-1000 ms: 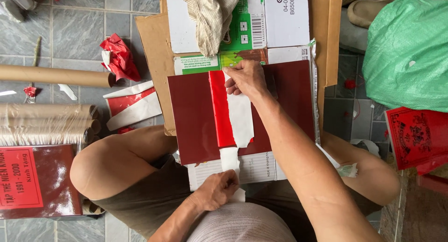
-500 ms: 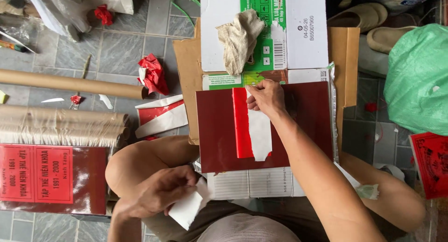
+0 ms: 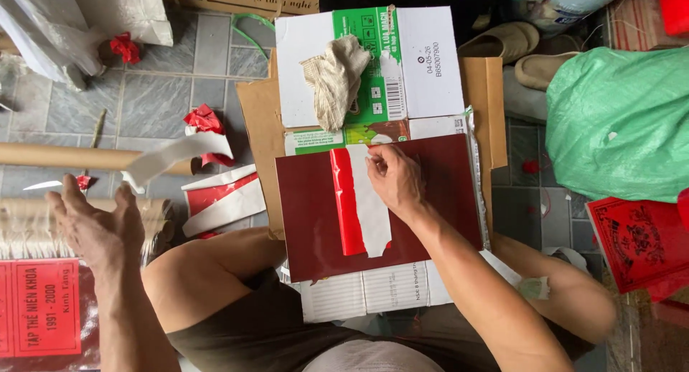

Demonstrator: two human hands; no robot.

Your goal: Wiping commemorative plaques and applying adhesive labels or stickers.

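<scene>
A dark red sheet [image 3: 438, 207] lies on flattened cardboard in front of me. Down its middle run a bright red strip [image 3: 344, 203] and a white backing strip [image 3: 373, 210]. My right hand [image 3: 395, 178] presses on the sheet at the top of the white strip, fingertips at the sheet's far edge. My left hand [image 3: 93, 225] is out to the left above the floor, palm open, fingers spread. A torn white paper strip [image 3: 176, 155] is in the air just past its fingers, not touching them.
A crumpled cloth [image 3: 336, 77] rests on a green-and-white flattened carton [image 3: 423, 63]. Cardboard tubes [image 3: 57, 156], red and white scraps [image 3: 222, 196] and red printed sheets [image 3: 43, 307] lie at left. A green sack [image 3: 624, 121], sandals [image 3: 535, 49] and a red sheet [image 3: 639, 239] are at right.
My left hand has swung out to the left and opened, and the white peeled strip it held has left it. My right hand stays on the sheet's top edge.
</scene>
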